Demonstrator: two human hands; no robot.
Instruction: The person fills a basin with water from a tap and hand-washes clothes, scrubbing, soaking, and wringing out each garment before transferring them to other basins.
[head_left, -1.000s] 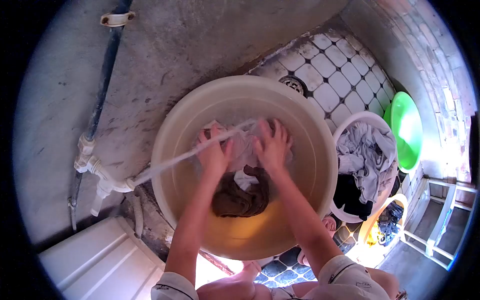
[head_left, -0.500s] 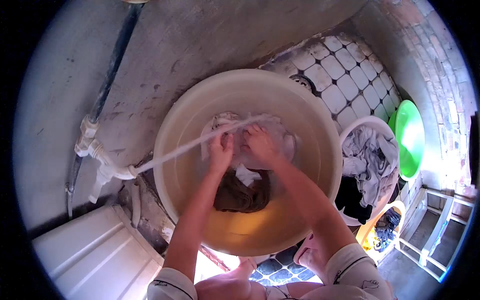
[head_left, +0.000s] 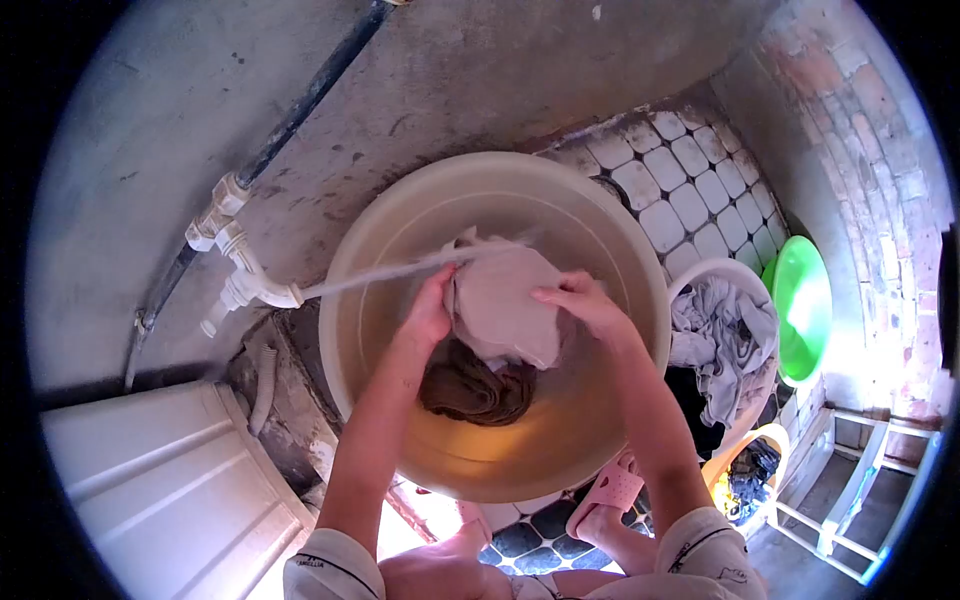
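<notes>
A wet, pale pinkish-grey cloth (head_left: pixel 508 305) is raised above the bottom of a large beige tub (head_left: pixel 345 300). My left hand (head_left: pixel 432 308) grips the cloth's left edge. At its right edge, my right hand (head_left: pixel 588 305) pinches it, thumb on top. From the white tap (head_left: pixel 262 287) a stream of water (head_left: pixel 390 272) shoots across and strikes the cloth's upper part. Beneath and nearer to me, a dark brown garment (head_left: pixel 478 390) lies bunched in the tub. The cloth hides part of the tub's bottom.
On the right stand a basin of grey and black laundry (head_left: pixel 725 335), a green basin (head_left: pixel 803 310) and a yellow basin (head_left: pixel 765 440) with dark items. A white metal frame (head_left: pixel 850 490) is beyond. A white ribbed lid (head_left: pixel 170 470) sits at lower left, beside the wall.
Both hands have lifted the pale cloth from the tub's bottom and spread it out. My right hand has shifted to its right side. The view has tilted slightly.
</notes>
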